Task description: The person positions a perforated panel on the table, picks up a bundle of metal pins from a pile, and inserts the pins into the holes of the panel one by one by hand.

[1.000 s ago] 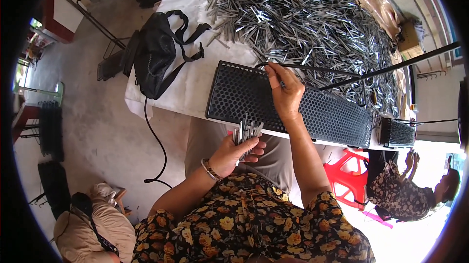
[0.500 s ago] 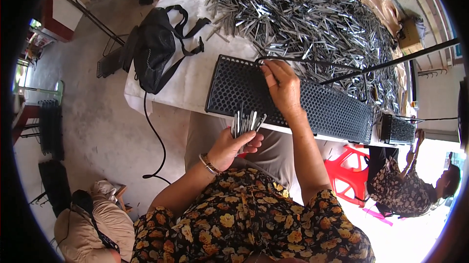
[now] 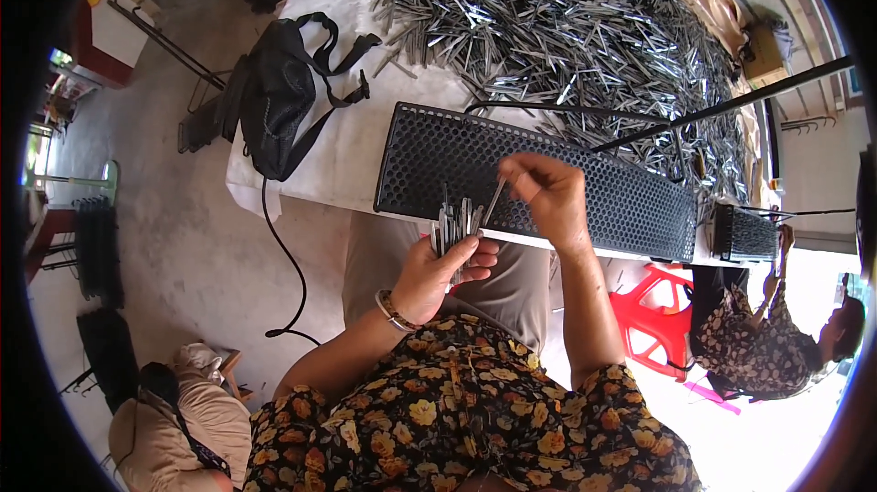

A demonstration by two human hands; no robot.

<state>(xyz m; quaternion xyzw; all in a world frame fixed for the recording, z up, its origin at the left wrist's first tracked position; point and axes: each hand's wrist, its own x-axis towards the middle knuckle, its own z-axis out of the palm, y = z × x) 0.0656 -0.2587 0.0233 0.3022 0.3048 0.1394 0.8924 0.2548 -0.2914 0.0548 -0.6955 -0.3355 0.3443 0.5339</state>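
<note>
My left hand [image 3: 437, 275] is closed round a bundle of thin grey metal strips [image 3: 457, 222], their ends standing up in front of the black perforated rack [image 3: 438, 149]. Between the fingertips of my right hand [image 3: 551, 200] a single metal strip [image 3: 494, 201] is pinched, slanting down beside the bundle. The long rack lies along the near edge of the table, full of small round holes, with a black rod frame at its far side. Behind it spreads a large heap of loose metal strips [image 3: 548, 35].
A black bag [image 3: 281, 95] with straps lies on the white-covered table [image 3: 320, 172] at left. Another person [image 3: 749, 337] works at a smaller black rack [image 3: 747, 234] at right, near a red plastic stool [image 3: 653, 314]. A seated person's legs [image 3: 174, 423] show at lower left.
My right hand has come off the rack's far edge toward me and now pinches a strip near the bundle. My left hand stays almost where it was, still holding the strips.
</note>
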